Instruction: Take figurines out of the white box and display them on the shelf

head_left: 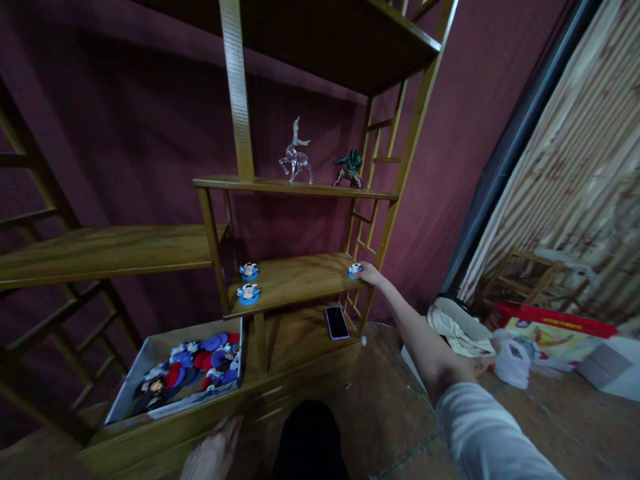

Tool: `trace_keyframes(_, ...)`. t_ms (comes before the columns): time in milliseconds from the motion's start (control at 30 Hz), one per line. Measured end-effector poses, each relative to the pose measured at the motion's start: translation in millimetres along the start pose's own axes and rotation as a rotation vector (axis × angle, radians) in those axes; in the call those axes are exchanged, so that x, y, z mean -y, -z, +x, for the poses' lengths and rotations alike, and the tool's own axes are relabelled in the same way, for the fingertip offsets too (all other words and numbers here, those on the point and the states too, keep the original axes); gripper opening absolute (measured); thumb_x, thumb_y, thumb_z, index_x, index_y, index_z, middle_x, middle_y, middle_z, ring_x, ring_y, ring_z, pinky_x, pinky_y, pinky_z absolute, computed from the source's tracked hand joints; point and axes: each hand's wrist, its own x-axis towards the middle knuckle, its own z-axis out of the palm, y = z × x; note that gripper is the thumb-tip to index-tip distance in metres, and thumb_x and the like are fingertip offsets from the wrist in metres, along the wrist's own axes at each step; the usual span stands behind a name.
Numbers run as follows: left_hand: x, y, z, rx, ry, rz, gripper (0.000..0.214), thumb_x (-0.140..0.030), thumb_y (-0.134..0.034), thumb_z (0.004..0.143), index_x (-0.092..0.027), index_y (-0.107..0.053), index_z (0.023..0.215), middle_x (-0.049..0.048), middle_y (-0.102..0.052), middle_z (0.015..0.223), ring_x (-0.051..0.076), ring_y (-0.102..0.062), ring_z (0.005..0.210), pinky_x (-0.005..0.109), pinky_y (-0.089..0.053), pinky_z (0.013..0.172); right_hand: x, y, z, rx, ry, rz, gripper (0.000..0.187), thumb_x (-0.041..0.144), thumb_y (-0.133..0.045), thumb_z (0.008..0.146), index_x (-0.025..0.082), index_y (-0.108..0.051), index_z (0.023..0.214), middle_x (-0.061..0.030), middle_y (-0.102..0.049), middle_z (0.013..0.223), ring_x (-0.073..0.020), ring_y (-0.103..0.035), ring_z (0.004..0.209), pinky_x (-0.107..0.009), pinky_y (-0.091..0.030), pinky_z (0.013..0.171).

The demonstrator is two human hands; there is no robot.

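My right hand [371, 273] reaches out to the right end of the middle wooden shelf [295, 280], its fingers closed on a small figure with a blue base [355, 270]. Two more such blue-based figures [249, 271] [248, 293] stand at the shelf's left end. My left hand [216, 448] rests flat, fingers open, on the front edge of the lowest shelf board, just below a white box [150, 350] filled with several red, blue and black figures.
A phone [337, 322] lies on the lower shelf. A clear glass figurine [296, 157] and a dark green figurine [350, 168] stand on the upper shelf. On the floor to the right lie cloth [460, 327], a red box [550, 330] and a wooden chair [525, 277].
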Motion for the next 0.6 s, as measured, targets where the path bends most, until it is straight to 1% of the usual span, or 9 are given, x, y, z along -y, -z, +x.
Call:
trace_keyframes(167, 3.2, -1.2, -0.7, -0.016, 0.002, -0.008, 0.044, -0.025, -0.026, 0.086, -0.020, -0.060, 0.114, 0.0034, -0.060, 0.123, 0.017, -0.054, 0.114, 0.029, -0.039, 0.100, 2.6, 2.2, 6.3, 0.024, -0.082, -0.019, 0.021, 0.014, -0.072, 0.053, 0.017, -0.059, 0.069, 0.0018, -0.061, 0.060, -0.0125, -0.055, 0.059, -0.026, -0.046, 0.064)
trace_keyframes(267, 0.2, 1.9, 0.0, -0.002, 0.032, -0.017, 0.045, -0.027, -0.024, 0.087, -0.020, -0.060, 0.114, 0.0039, -0.059, 0.124, 0.018, -0.055, 0.113, 0.031, -0.040, 0.099, 6.0, 3.5, 7.6, 0.068, -0.087, -0.030, 0.019, 0.011, -0.072, 0.052, 0.017, -0.059, 0.064, 0.0022, -0.062, 0.059, -0.0123, -0.055, 0.061, -0.025, -0.045, 0.064)
trace_keyframes(433, -8.0, 10.4, -1.0, 0.037, 0.042, -0.030, 0.044, -0.023, -0.027, 0.085, -0.020, -0.059, 0.114, 0.0036, -0.058, 0.125, 0.017, -0.052, 0.117, 0.032, -0.037, 0.102, 8.8, 7.8, 8.7, 0.129, -0.087, -0.061, 0.019, 0.007, -0.072, 0.048, 0.017, -0.061, 0.059, 0.0038, -0.060, 0.053, -0.0116, -0.053, 0.057, -0.024, -0.043, 0.061)
trace_keyframes(600, -11.4, 14.6, -1.3, 0.052, 0.059, -0.046, 0.044, -0.027, -0.026, 0.087, -0.018, -0.058, 0.115, 0.0055, -0.058, 0.125, 0.019, -0.052, 0.117, 0.034, -0.037, 0.102, 13.1, 13.1, 4.8, 0.179, -0.076, -0.069, 0.017, 0.009, -0.074, 0.050, 0.016, -0.063, 0.061, 0.0033, -0.061, 0.053, -0.0113, -0.053, 0.055, -0.023, -0.043, 0.059)
